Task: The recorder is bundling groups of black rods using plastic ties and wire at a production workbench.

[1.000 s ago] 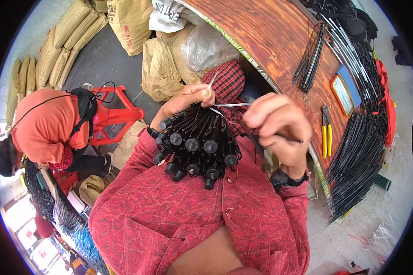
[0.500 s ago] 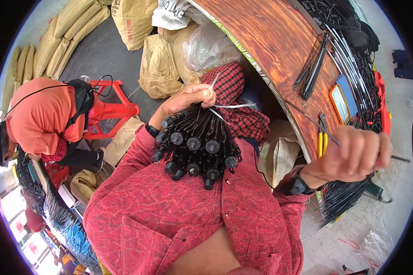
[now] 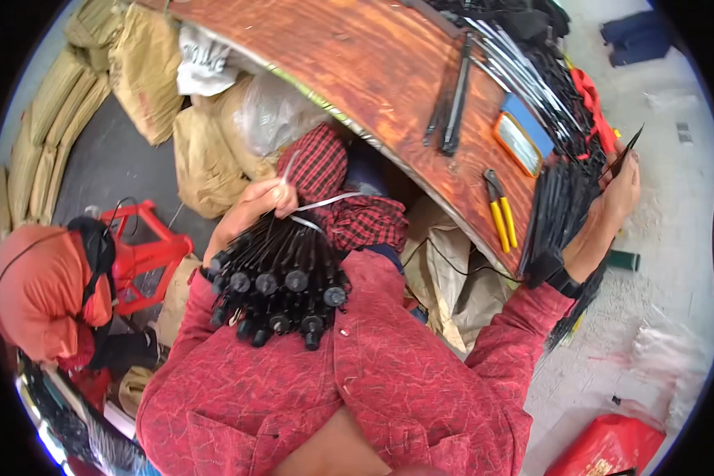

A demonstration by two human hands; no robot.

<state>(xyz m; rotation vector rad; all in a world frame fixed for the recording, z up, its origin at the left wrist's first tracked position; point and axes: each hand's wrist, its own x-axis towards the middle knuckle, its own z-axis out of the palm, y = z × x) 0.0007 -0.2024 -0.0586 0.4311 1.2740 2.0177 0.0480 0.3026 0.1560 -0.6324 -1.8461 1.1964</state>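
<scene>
My left hand (image 3: 268,198) is closed round the gathered thin ends of a bundle of black folded ribs (image 3: 282,274), which look like umbrella frames. Their thick round black ends fan out against my red shirt. A white strip (image 3: 325,201) crosses the bundle just below my fingers, one end rising past my thumb. Out to the right, my right hand (image 3: 620,186) is beyond the table edge beside a pile of black rods (image 3: 559,206). A thin dark pointed piece (image 3: 630,148) sticks up from its fingers, which are partly hidden.
On the wooden table (image 3: 333,47) lie yellow-handled pliers (image 3: 501,213), an orange-rimmed case (image 3: 518,143) and black rods (image 3: 454,103). Brown sacks (image 3: 206,159) stand ahead. At left, a person in orange (image 3: 44,285) bends beside a red stool (image 3: 152,258). A red bag (image 3: 615,448) lies lower right.
My right hand has moved outward and away, from over the table's near corner to beside the rod pile. My view has turned right; my left hand still grips the bundle.
</scene>
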